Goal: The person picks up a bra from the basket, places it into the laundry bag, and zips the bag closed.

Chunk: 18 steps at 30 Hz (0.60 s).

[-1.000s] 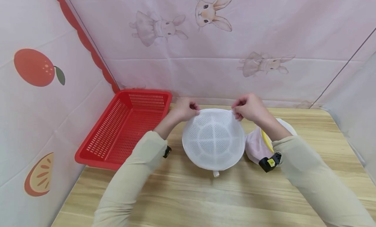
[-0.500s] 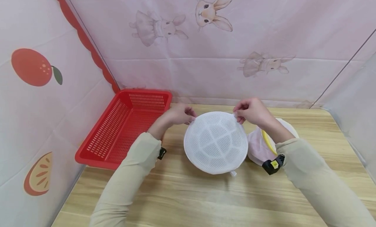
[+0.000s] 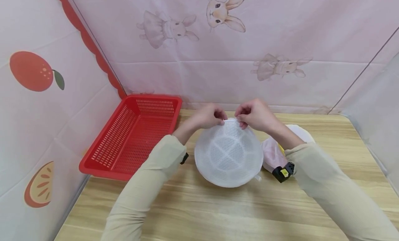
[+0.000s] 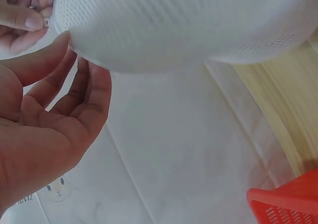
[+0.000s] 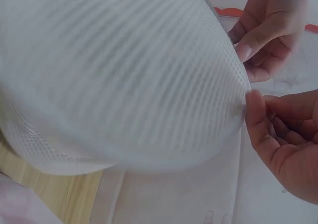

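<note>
A white round mesh laundry bag (image 3: 227,157) is held up over the middle of the table, its far rim raised. My left hand (image 3: 208,116) pinches that rim between thumb and fingers, as the left wrist view also shows at the bag's edge. Close beside it, my right hand (image 3: 256,115) pinches the same rim; a small white piece (image 4: 46,22), perhaps a zipper pull, shows at its fingertips in the left wrist view. A white tab (image 3: 257,178) sticks out from the bag's near right edge. What is inside the bag cannot be seen.
A red slotted plastic basket (image 3: 137,140) stands on the wood-grain table (image 3: 199,209) at the left. Right of the mesh bag lies a pink-and-white bag (image 3: 272,152) with yellow trim, partly behind my right forearm. A rabbit-print cloth (image 3: 199,74) covers the back wall.
My left hand has shifted right along the rim, closer to my right hand, which has moved slightly left. The mesh bag has turned, bringing its tab from the near middle to the right.
</note>
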Motion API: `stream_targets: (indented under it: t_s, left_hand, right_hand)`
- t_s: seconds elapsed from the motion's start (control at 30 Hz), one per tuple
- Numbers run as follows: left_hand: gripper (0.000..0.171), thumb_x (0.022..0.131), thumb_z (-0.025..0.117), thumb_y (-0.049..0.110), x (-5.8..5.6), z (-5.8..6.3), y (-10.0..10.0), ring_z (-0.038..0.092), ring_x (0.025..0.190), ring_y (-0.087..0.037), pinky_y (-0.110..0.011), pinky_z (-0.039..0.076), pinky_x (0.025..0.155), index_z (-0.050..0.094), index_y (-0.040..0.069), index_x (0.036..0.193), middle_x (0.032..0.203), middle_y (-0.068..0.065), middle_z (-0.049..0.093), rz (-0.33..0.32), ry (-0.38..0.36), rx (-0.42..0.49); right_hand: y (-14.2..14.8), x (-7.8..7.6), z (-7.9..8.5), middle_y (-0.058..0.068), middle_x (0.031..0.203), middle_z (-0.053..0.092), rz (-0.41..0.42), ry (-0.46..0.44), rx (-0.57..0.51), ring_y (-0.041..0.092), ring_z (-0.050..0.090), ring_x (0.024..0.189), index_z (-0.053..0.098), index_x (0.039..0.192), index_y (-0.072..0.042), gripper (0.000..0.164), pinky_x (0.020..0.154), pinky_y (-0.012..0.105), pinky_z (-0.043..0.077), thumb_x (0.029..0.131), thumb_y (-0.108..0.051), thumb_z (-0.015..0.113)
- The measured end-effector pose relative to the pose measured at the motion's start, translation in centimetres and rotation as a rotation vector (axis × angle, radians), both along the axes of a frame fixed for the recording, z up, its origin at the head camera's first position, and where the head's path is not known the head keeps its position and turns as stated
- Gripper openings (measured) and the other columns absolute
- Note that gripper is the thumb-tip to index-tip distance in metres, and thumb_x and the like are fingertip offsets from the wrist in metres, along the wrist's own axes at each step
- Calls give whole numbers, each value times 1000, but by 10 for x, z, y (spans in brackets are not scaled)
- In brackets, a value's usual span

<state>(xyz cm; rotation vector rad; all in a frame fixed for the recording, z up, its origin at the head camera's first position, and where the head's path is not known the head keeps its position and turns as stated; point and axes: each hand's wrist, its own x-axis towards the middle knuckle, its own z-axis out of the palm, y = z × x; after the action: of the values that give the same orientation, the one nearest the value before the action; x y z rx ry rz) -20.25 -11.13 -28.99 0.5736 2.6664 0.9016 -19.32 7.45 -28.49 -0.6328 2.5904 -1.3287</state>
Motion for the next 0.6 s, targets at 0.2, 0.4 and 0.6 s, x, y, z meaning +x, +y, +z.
stream_targets:
  t_s: [0.2, 0.4, 0.6]
  left_hand:
    - [3, 84, 63, 3, 5, -1, 3, 49, 75, -17, -23, 42, 66, 63, 1, 84, 79, -7, 56, 33, 5, -43]
    - [2, 85, 59, 0, 8, 0, -9, 48, 72, -17, -23, 42, 63, 60, -1, 83, 78, -8, 53, 80, -59, -55]
    - [4, 86, 59, 1, 11, -1, -22, 55, 68, -17, -26, 51, 65, 60, -3, 87, 81, -11, 57, 77, -172, -65]
  right_hand:
    - [0, -2, -2, 10, 62, 58, -33, 3, 24, 13, 57, 49, 62, 82, 10, 8, 53, 30, 52, 82, 8, 54]
    - [10, -6, -4, 9, 62, 57, -73, -83, 24, 12, 56, 50, 60, 84, 13, 10, 53, 28, 52, 81, 9, 51]
    - [23, -7, -10, 11, 65, 59, -99, -139, 7, 13, 58, 51, 59, 86, 14, 9, 53, 27, 52, 83, 8, 53]
